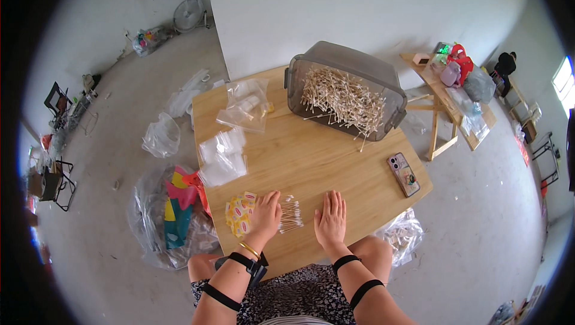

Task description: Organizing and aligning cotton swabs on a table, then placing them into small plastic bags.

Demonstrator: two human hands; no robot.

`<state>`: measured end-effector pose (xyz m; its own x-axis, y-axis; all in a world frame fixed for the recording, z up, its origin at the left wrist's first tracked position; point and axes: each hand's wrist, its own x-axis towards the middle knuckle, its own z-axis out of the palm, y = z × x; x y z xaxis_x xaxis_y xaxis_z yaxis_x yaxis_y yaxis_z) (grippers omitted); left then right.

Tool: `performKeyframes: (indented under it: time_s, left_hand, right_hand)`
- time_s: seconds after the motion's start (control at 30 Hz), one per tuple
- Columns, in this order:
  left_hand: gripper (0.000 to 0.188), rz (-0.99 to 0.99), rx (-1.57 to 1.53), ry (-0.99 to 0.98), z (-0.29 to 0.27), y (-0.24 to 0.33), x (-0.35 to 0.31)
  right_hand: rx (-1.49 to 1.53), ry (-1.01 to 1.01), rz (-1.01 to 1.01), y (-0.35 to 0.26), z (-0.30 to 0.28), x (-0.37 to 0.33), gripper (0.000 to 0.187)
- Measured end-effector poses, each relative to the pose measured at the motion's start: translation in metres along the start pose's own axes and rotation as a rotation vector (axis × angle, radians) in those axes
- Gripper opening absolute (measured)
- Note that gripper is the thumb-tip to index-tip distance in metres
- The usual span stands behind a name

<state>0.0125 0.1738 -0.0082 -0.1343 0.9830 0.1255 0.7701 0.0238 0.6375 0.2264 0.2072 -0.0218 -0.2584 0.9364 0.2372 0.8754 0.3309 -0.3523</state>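
left hand (265, 214) fingers loosely on a small bunch of thin cotton swabs (290, 213), right hand (330, 218) flat, fingers released on the smooth pale wood tabletop (311, 157), clear boxy plastic bin (344, 90) tipped behind

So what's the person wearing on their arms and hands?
Both hands are bare, no gloves or sleeves. The left hand has a gold bangle at the wrist, then two black straps up the forearm. The right hand has two black straps too.
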Motion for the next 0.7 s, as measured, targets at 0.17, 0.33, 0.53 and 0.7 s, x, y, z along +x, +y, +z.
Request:
performKeyframes:
  time_s: [0.17,0.33,0.53,0.7]
  left_hand:
    - [0.053,0.118,0.284,-0.108,-0.005,0.042,-0.019]
    - [0.083,0.182,0.428,-0.094,0.023,0.043,-0.030]
    - [0.099,0.119,0.456,-0.081,0.033,0.038,0.001]
    - [0.102,0.089,0.490,-0.096,0.028,0.049,0.004]
  right_hand:
    - [-0.001,-0.007,0.012,0.003,-0.001,0.000,0.058]
    - [0.032,-0.005,0.008,0.001,-0.001,0.002,0.060]
    - [0.008,-0.016,0.003,0.002,-0.002,0.001,0.061]
    - [0.022,-0.029,0.026,0.003,-0.003,-0.001,0.062]
